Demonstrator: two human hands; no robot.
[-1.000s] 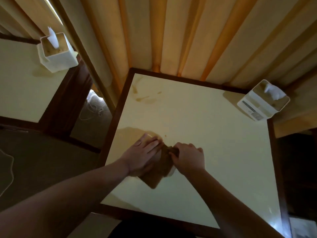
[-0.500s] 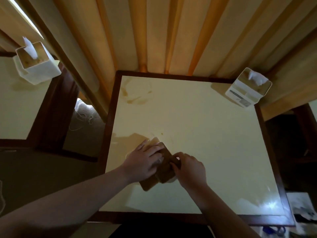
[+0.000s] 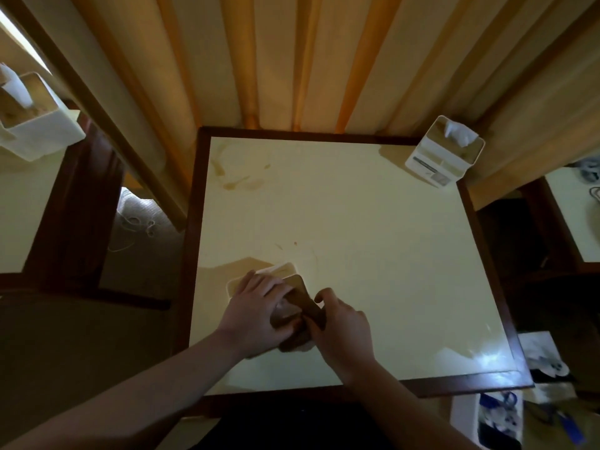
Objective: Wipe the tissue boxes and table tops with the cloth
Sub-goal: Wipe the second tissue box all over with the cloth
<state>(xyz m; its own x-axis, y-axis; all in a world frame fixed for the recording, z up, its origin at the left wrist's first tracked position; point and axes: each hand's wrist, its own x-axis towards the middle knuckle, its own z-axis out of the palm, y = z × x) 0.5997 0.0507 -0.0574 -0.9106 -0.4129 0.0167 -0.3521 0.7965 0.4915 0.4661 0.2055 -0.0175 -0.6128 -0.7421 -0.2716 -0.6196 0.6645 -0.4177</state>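
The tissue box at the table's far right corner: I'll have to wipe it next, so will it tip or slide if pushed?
The tissue box looks tall, so a high push may tip it. The table looks glossy, so it probably slides easily. It seems light; steady it.

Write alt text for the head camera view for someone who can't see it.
Both hands, left hand and right hand, handle a brown cloth on a cream table. A white tissue box stands at its far right corner.

Cream curtains (image 3: 292, 60) hang over dim carpet (image 3: 139, 254), lit from upper left.
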